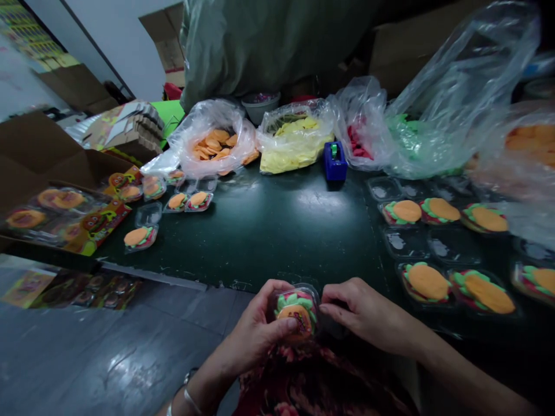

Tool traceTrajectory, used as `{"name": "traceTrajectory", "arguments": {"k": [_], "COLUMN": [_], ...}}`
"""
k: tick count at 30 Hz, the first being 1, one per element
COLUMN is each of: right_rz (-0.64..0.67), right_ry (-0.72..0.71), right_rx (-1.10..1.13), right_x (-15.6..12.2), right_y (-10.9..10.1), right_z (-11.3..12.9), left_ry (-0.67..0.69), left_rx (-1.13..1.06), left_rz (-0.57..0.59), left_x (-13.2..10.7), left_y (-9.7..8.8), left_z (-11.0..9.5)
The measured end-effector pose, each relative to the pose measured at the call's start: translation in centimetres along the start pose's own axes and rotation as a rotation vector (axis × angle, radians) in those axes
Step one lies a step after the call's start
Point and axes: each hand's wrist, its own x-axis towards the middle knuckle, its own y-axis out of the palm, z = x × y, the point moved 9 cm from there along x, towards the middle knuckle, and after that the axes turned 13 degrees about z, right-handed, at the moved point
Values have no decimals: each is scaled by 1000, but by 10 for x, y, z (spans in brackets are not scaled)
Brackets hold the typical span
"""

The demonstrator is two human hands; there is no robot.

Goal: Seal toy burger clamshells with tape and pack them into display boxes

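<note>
Both hands meet on one clear burger pack [297, 312], held just off the near edge of the table [281, 231], above a red patterned lap. The left hand [260, 329] is closed around the pack's left side with the thumb laid across its front. The right hand [364, 315] pinches the pack's right edge between thumb and fingertips. Inside the pack show an orange top and green and red layers.

Toward the right edge of the table lie rows of open trays [427, 282] with the same orange-topped burgers, some cells bare. At the far edge stands a blue tape dispenser [335, 160], between a bag of yellow pieces [295, 141] and a bag of red pieces [359, 136]. A bag of orange discs [214, 144] sits further left. Closed packs [139, 237] lie near the left edge, beside a cardboard box [56, 202] holding more.
</note>
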Motion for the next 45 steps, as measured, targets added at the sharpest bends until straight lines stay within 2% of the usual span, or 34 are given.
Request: {"name": "traceTrajectory", "arguments": {"k": [2,5,8,12,14,15,17,18,19,20,22,25,30,33,34,37,40,45], "right_rz": [44,184,191,46,-148,-294,-597,-698,-740,-720,-592,-423,-225,-147,-156,-368,-579,-699], "right_ry": [43,128,116,-37,-100,-110,-96,-89,-89,-93,-114,-112,-86,-104,-96,-61,-74,-95], "right_rx": [148,592,789,1043,1194,1216,1078,942,786,631,400,334,464,522,555,605,552,421], "right_x": [5,12,21,36,35,29,4,-10,-21,-27,-28,-20,-2,6,9,11,7,-8], "right_y": [1,18,33,39,27,16,-11,-23,-32,-37,-36,-26,-19,-21,-23,-42,-55,-61], "right_z": [-10,-27,-27,-25,-38,-47,-62,-61,-54,-43,-19,-2,-15,-25,-30,-46,-48,-38], "left_ry": [7,31,84,179,202,200,187,182,179,177,170,149,138,65,51,85,177,245], "left_rx": [-34,-194,-362,-416,-414,-412,-406,-400,-392,-382,-354,-289,-83,-72,-91,-160,-212,-264], "left_rz": [14,92,161,165,131,120,100,87,73,61,52,66,95,103,102,66,16,-13], "left_x": [1,2,6,16,21,23,27,29,31,32,34,37,49,69,77,98,110,107], "left_y": [0,5,13,14,10,9,6,5,4,3,4,8,6,4,4,4,5,16], "left_z": [0,2,1,-10,-15,-17,-17,-17,-16,-15,-14,-14,-29,-36,-39,-51,-61,-58]}}
